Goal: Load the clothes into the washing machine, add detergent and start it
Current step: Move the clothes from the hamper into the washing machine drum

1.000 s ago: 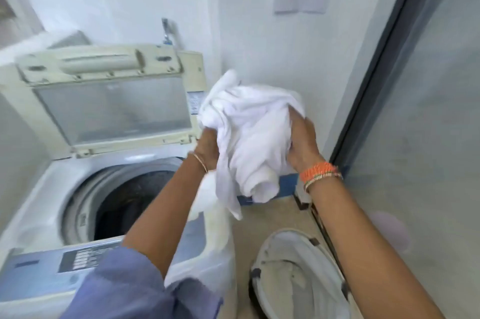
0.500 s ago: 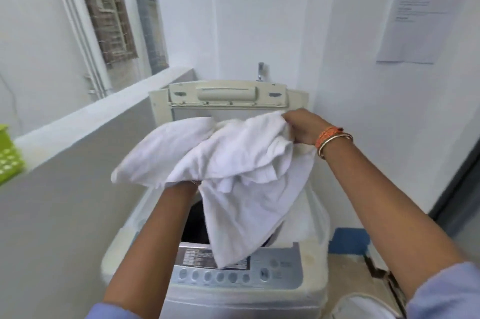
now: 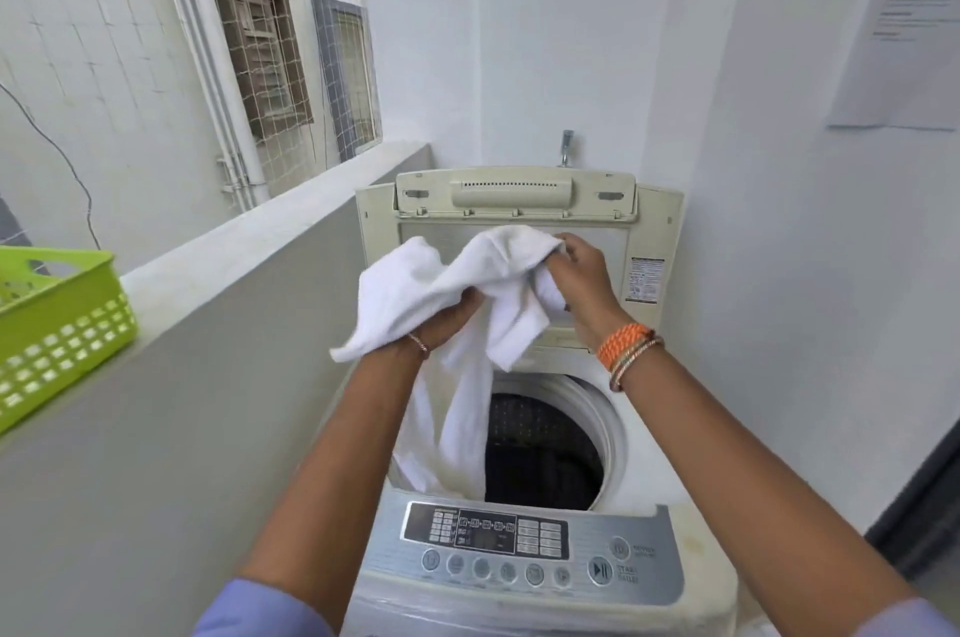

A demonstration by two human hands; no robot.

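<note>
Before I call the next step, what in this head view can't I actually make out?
- Drum contents: interior dark, left part behind the white cloth.
- Control panel labels: too small.
- Left hand fingers: wrapped in cloth.
- Wall notice: blurred, cut by right edge.
- Green basket: cut by left edge.

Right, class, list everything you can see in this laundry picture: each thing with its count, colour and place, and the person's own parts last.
washing machine: one, cream and grey, centre, lid up
white cloth: one, held over the drum, its tail hanging into it
control panel: one, silver, front of machine
basket: one, green, on the ledge at left
paper notice: one, white, right wall
tap: one, metal, behind the lid
left hand: grips the cloth
right hand: pinches the cloth's upper edge
</note>
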